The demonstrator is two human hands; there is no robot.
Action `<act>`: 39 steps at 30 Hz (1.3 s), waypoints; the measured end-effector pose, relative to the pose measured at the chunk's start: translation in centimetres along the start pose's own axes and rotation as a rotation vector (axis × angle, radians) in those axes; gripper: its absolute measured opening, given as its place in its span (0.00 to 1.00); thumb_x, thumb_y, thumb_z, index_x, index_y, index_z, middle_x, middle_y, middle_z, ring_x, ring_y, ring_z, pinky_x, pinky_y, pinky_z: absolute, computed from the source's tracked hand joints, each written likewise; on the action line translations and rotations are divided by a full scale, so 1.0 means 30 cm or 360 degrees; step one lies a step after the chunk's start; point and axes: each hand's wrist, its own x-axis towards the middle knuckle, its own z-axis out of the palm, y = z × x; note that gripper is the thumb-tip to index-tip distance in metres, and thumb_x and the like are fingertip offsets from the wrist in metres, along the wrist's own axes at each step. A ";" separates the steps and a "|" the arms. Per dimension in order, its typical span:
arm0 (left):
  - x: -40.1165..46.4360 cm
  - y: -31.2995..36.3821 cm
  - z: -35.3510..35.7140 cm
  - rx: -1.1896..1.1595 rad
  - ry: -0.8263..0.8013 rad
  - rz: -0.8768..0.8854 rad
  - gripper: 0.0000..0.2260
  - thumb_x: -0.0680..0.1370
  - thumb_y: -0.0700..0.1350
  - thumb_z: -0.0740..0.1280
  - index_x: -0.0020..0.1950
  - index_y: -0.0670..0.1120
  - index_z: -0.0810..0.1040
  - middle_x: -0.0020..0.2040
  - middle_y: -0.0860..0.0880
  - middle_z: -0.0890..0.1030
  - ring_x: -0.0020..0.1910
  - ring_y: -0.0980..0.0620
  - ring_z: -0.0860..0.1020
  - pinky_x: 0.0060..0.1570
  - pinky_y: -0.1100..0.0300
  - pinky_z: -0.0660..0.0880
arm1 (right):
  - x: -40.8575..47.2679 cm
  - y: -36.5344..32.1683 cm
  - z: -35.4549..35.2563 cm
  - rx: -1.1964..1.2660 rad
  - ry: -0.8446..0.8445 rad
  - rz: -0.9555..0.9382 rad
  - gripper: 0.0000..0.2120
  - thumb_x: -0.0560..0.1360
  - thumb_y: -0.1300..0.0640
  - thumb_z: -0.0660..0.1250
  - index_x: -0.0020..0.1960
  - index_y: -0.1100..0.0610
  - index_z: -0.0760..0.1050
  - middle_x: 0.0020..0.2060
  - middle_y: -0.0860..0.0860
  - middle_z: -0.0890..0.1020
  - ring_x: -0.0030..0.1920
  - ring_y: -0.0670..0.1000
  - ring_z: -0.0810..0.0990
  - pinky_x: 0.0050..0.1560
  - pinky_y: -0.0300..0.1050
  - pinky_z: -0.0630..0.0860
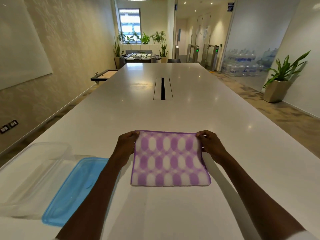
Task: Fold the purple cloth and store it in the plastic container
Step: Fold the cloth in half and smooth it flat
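The purple cloth point(168, 158), white with purple ovals and a purple hem, lies flat on the white table point(173, 110) as a folded rectangle, its fold along the near edge. My left hand point(126, 144) pinches its far left corner. My right hand point(210, 144) pinches its far right corner. The clear plastic container point(32, 175) stands open at the near left of the table, with nothing visible inside. Its blue lid point(74, 189) lies flat beside it, between the container and my left forearm.
A cable slot point(163, 88) runs along the table's middle, farther back. The table's left edge passes close behind the container. Potted plants, a foosball table and stacked water bottles stand off the table, far away.
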 end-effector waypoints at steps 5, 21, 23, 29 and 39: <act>0.074 -0.101 0.051 0.0306 0.0260 0.0001 0.11 0.80 0.47 0.64 0.43 0.42 0.81 0.41 0.40 0.80 0.41 0.45 0.76 0.42 0.53 0.72 | 0.063 0.073 0.046 -0.0542 0.0217 -0.0071 0.06 0.77 0.59 0.66 0.46 0.59 0.80 0.45 0.54 0.82 0.47 0.55 0.79 0.47 0.49 0.75; 0.107 -0.163 0.093 0.0890 0.0613 0.0087 0.12 0.76 0.50 0.67 0.46 0.43 0.85 0.46 0.41 0.85 0.48 0.39 0.81 0.48 0.54 0.75 | 0.091 0.088 0.096 -0.0748 0.0467 0.0132 0.09 0.73 0.57 0.69 0.46 0.64 0.82 0.46 0.58 0.85 0.50 0.59 0.81 0.47 0.45 0.73; 0.100 -0.163 0.093 0.0900 0.0651 0.0109 0.11 0.76 0.50 0.68 0.47 0.43 0.85 0.46 0.41 0.86 0.49 0.39 0.81 0.49 0.54 0.75 | 0.087 0.080 0.106 -0.0771 0.0482 0.0150 0.07 0.72 0.58 0.70 0.45 0.62 0.81 0.45 0.58 0.85 0.50 0.60 0.81 0.46 0.44 0.72; 0.056 -0.173 0.087 0.1020 0.0689 0.0370 0.11 0.73 0.50 0.72 0.50 0.45 0.82 0.45 0.46 0.86 0.45 0.46 0.82 0.42 0.60 0.71 | 0.082 0.069 0.119 -0.0901 0.0469 0.0137 0.08 0.71 0.58 0.69 0.46 0.63 0.80 0.45 0.59 0.85 0.50 0.61 0.81 0.46 0.45 0.72; -0.032 -0.183 0.108 0.1301 0.0363 0.0858 0.16 0.77 0.48 0.65 0.64 0.46 0.78 0.63 0.47 0.80 0.62 0.49 0.77 0.65 0.58 0.71 | 0.018 0.033 0.084 -0.0719 0.0280 0.0161 0.25 0.74 0.51 0.70 0.65 0.62 0.69 0.59 0.61 0.79 0.60 0.60 0.77 0.57 0.49 0.73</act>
